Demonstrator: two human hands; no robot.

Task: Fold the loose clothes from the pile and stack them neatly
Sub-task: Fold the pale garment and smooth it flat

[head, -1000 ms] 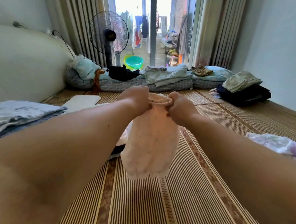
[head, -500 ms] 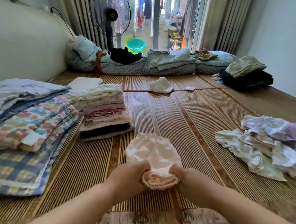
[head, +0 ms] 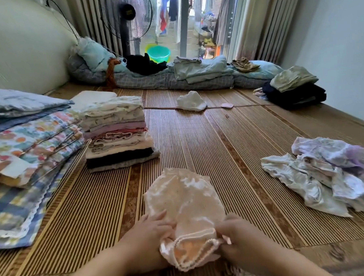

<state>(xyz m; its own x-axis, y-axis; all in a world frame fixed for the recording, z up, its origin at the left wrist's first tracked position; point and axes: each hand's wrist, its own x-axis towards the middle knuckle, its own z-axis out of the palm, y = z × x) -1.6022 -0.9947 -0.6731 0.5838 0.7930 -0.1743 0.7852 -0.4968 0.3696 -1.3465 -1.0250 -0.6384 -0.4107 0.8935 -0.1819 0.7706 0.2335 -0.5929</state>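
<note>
A small pale pink garment (head: 184, 201) lies on the bamboo mat (head: 230, 148) right in front of me, its gathered waistband end nearest me. My left hand (head: 152, 234) grips the left side of that waistband. My right hand (head: 234, 234) pinches its right side. A neat stack of folded clothes (head: 117, 132) stands to the left, beyond my hands. The loose pile of white and lilac clothes (head: 326, 172) lies crumpled on the mat at the right.
Folded patterned blankets (head: 23, 150) lie at the far left. A small white garment (head: 192, 101) sits further up the mat. Bedding (head: 194, 74), a standing fan (head: 126, 16) and dark folded clothes (head: 294, 89) line the far end.
The pink garment was held up in the air a second ago; it now lies flat on the mat, and my hands have come down close to me, still holding its waistband.
</note>
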